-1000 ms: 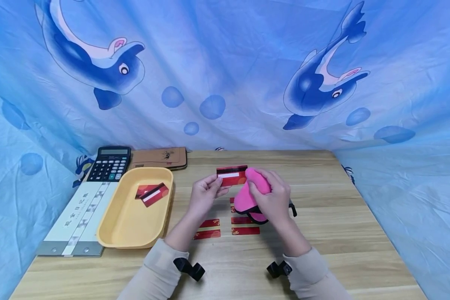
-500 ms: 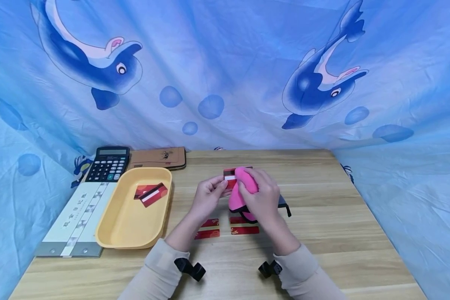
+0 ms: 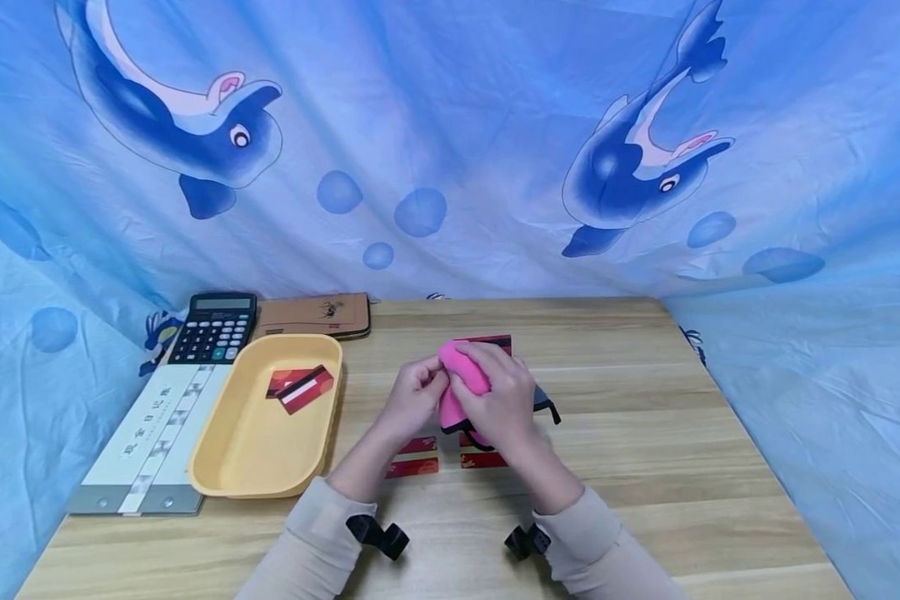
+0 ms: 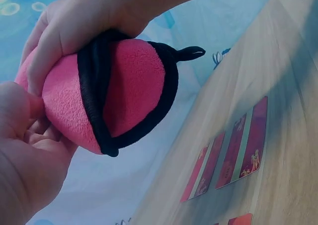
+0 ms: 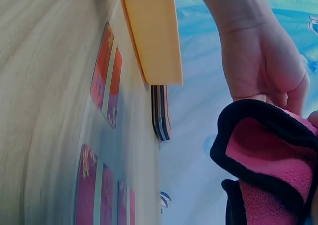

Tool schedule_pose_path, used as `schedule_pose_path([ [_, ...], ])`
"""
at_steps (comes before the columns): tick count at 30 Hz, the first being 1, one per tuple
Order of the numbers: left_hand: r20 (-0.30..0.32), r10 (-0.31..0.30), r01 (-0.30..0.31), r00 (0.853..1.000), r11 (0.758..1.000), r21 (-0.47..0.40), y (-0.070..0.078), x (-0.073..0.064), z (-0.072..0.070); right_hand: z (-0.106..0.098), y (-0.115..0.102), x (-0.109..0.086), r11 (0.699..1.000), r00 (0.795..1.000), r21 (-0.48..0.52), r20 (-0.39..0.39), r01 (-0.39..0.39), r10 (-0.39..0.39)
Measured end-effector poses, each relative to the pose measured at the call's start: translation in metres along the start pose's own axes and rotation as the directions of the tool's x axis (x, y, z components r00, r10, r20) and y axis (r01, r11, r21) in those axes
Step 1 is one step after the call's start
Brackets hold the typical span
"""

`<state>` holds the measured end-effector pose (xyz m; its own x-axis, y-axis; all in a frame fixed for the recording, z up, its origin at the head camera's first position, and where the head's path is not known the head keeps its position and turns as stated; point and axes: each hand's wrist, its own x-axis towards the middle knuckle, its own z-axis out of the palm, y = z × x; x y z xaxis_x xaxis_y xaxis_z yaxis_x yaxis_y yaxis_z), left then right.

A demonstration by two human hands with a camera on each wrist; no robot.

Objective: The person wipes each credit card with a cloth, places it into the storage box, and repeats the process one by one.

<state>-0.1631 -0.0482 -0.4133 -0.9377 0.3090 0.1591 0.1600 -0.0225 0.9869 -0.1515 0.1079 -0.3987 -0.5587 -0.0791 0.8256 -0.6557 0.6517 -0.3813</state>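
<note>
Basically, the background is filled by a blue dolphin-print fabric curtain (image 3: pixel 487 133), and a light wood-grain table (image 3: pixel 682 467) is set in front. A yellow rounded-rectangular plastic tray (image 3: pixel 262 454) is placed on the table's left part. To the tray's left, a white-and-grey flat binder (image 3: pixel 146 417) is partly covered by it. Behind the tray, a brown flat zip wallet (image 3: pixel 315 314) is seen, and a black rectangular calculator (image 3: pixel 216 327) is placed behind and to its left.

Well to the tray's right, a pink plush cloth with black edging (image 3: pixel 455 408) is held above the table. It is clamped, folded, by the curled fingers of the right hand (image 3: pixel 498 396). On the cloth's tray side, the fingers of the left hand (image 3: pixel 414 396) are curled together with the thumb, the held-up red card (image 3: pixel 491 340) being pinched; the contact is hidden by the cloth.

Two red rectangular cards (image 3: pixel 307 390) are overlapped inside the tray. Right of the tray, below the hands, red pale-banded cards (image 3: pixel 418 458) are laid flat, partly covered in the head view.
</note>
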Motion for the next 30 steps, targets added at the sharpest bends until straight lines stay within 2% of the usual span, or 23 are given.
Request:
schedule_pose_path([
  [6, -0.020, 0.016, -0.016, 1.000, 1.000, 0.016, 0.000, 0.000, -0.003, -0.004, 0.003, 0.003, 0.997, 1.000, -0.073, -0.014, 0.016, -0.018],
  [12, -0.060, 0.034, -0.035, 0.998, 0.999, -0.006, 0.002, 0.001, -0.006, -0.010, 0.016, 0.006, 0.995, 0.998, -0.090, -0.056, -0.043, 0.038],
  [22, -0.051, 0.029, -0.033, 0.998, 0.996, -0.086, 0.003, -0.001, -0.013, -0.017, 0.031, 0.003, 0.990, 0.988, -0.092, -0.119, -0.108, 0.097],
  [26, -0.066, 0.024, -0.030, 0.998, 0.994, -0.102, 0.003, -0.001, -0.013, -0.015, 0.029, 0.004, 0.990, 0.989, -0.108, -0.126, -0.089, 0.075],
  [30, -0.054, 0.046, -0.051, 0.997, 0.994, -0.093, 0.002, 0.001, -0.010, -0.009, 0.019, 0.005, 0.991, 0.994, -0.131, -0.107, -0.034, 0.020],
])
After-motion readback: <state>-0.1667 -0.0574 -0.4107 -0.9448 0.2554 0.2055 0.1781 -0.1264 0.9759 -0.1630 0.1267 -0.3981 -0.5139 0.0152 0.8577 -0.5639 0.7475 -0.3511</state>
